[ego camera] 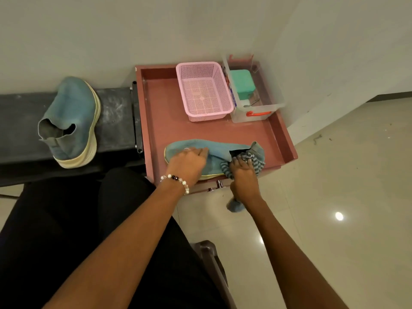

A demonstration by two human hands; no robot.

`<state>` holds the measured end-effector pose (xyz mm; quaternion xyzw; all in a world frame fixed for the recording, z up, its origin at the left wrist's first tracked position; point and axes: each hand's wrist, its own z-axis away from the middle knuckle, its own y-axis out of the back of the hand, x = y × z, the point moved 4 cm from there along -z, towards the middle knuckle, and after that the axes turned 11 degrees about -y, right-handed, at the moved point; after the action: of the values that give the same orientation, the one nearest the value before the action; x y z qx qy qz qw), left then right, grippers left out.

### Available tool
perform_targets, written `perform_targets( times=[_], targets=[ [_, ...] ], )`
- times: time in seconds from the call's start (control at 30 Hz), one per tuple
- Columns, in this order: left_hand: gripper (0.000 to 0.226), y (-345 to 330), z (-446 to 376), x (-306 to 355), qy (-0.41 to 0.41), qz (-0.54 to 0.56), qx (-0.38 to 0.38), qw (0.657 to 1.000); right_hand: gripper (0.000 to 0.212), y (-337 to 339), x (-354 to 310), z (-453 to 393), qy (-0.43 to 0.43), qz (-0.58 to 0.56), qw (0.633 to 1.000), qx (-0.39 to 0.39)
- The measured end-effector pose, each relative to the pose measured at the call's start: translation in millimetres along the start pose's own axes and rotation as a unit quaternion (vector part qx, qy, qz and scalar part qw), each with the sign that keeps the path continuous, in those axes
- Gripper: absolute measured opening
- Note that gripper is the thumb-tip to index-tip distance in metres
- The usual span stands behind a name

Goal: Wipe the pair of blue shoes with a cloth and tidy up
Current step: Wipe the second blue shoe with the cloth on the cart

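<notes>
Shoe (214, 152) sole behind both wrists.

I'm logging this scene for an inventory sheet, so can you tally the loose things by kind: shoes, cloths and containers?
Blue shoes: 2, one on the red tray under both hands, one on the dark bench.
Striped cloths: 1, held by the right hand against the shoe's heel.
Containers: 2, a pink basket and a clear box.
Total: 5
</notes>
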<state>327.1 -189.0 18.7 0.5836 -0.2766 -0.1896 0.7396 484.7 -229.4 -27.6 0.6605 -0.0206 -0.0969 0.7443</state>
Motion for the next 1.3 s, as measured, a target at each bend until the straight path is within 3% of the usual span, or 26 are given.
perform_targets(
  times=[0.07, 0.17, 0.27, 0.37, 0.57, 0.63, 0.7, 0.77, 0.83, 0.87, 0.9, 0.93, 1.0, 1.07, 1.13, 1.17, 1.23, 1.3],
  targets=[
    [0.061, 4.3, 0.1, 14.0, -0.085, 0.001, 0.019, 0.996, 0.061, -4.0, 6.3, -2.8, 0.019, -0.054, 0.998, 0.004],
    [0.061, -17.8, -6.0, 23.1, -0.188, -0.052, -0.052, 0.979, 0.063, -5.7, 8.1, -0.8, 0.046, -0.096, 0.994, 0.001],
    [0.074, -33.8, -9.1, 13.9, -0.170, -0.087, -0.101, 0.976, 0.067, -6.8, 12.7, 4.2, 0.090, -0.086, 0.992, 0.001],
    [0.088, -41.5, -14.4, 0.9, -0.124, -0.107, -0.101, 0.981, 0.065, -4.8, 18.8, 6.3, 0.120, -0.085, 0.989, 0.011],
    [0.103, -53.4, -28.7, -16.6, -0.089, -0.093, -0.123, 0.984, 0.075, -3.7, 25.3, 2.5, 0.127, -0.083, 0.987, -0.049],
    [0.103, -55.7, -28.7, -15.8, -0.092, -0.088, -0.127, 0.984, 0.070, 2.2, 22.6, 2.7, 0.115, -0.092, 0.989, -0.028],
    [0.104, -56.5, -27.6, -14.1, -0.097, -0.083, -0.123, 0.984, 0.051, 22.0, 15.3, 5.1, 0.056, -0.192, 0.979, 0.030],
    [0.108, -55.1, -26.6, -13.8, -0.102, -0.071, -0.111, 0.986, 0.041, 41.7, 12.8, 7.9, -0.129, -0.362, 0.921, 0.066],
    [0.104, -51.6, -25.3, -13.2, -0.101, -0.053, -0.096, 0.989, 0.033, 53.3, 9.0, 14.5, -0.310, -0.501, 0.799, 0.118],
    [0.093, -49.2, -24.1, -11.7, -0.096, -0.046, -0.088, 0.990, 0.029, 58.5, 4.1, 18.1, -0.358, -0.538, 0.746, 0.157],
    [0.080, -46.5, -23.0, -9.9, -0.089, -0.042, -0.076, 0.992, 0.027, 63.6, -2.3, 20.5, -0.381, -0.550, 0.716, 0.197],
    [0.070, -43.9, -22.0, -8.4, -0.078, -0.045, -0.062, 0.994, 0.028, 68.6, -11.5, 22.2, -0.379, -0.548, 0.709, 0.230],
    [0.058, -42.4, -20.2, -8.3, -0.046, -0.065, -0.046, 0.996, 0.035, 75.3, -35.0, 20.8, -0.302, -0.531, 0.749, 0.256],
    [0.062, -43.1, -16.7, -14.9, 0.007, -0.073, -0.050, 0.996, 0.047, 68.0, -61.2, 10.0, -0.159, -0.463, 0.843, 0.222],
    [0.076, -47.5, -12.0, -21.4, 0.033, -0.074, -0.093, 0.992, 0.055, 48.1, -82.4, -5.6, 0.010, -0.299, 0.940, 0.166],
    [0.081, -50.9, -10.4, -23.2, 0.033, -0.077, -0.112, 0.990, 0.055, 33.0, -87.0, -13.6, 0.092, -0.192, 0.966, 0.147],
    [0.087, -55.5, -9.2, -26.7, 0.036, -0.072, -0.122, 0.989, 0.054, 7.5, -84.8, -24.7, 0.203, 0.001, 0.974, 0.100],
    [0.093, -59.1, -11.1, -29.6, 0.043, -0.068, -0.117, 0.990, 0.053, -4.5, -70.5, -26.8, 0.248, 0.108, 0.961, 0.051]
  ],
)
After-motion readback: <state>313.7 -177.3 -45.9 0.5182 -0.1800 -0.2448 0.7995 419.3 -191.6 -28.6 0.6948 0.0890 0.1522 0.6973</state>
